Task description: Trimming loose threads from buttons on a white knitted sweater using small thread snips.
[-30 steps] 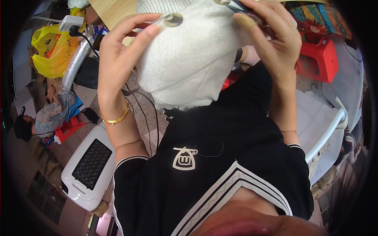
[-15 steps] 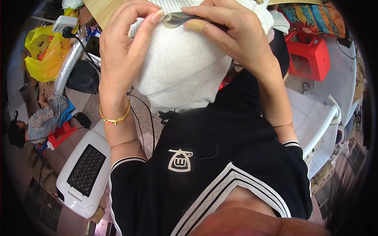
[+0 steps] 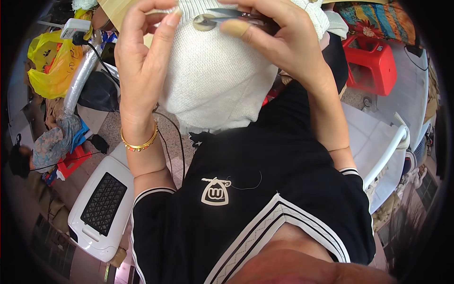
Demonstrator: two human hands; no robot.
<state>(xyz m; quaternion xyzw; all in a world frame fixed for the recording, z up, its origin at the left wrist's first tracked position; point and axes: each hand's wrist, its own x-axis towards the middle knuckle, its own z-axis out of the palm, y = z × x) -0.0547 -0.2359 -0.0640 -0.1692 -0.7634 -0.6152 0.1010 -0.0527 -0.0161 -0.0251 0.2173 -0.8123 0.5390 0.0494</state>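
A cream knitted garment (image 3: 213, 71) with a ribbed band drapes in front of me at the top. On it lies a round greyish-beige button (image 3: 204, 22). My right hand (image 3: 279, 38) grips small metal thread snips (image 3: 239, 18); their blades point left and are parted, with the lower tip at the button. The thumb of that hand has a tan covering on its tip. Left of the button, my left hand (image 3: 146, 52) has thumb and forefinger pinched together by the ribbing. Whatever is between those fingertips is too small to make out.
A white appliance with a black grille (image 3: 104, 203) stands at lower left. Further left are a yellow plastic bag (image 3: 54, 66), a power adapter (image 3: 75, 28) with a cable, and a seated person (image 3: 52, 142). To the right are a red stool (image 3: 371, 66) and a white plastic chair (image 3: 385, 156).
My left hand has moved slightly left, away from the button. The snips' blades have spread apart, and the button now shows more fully.
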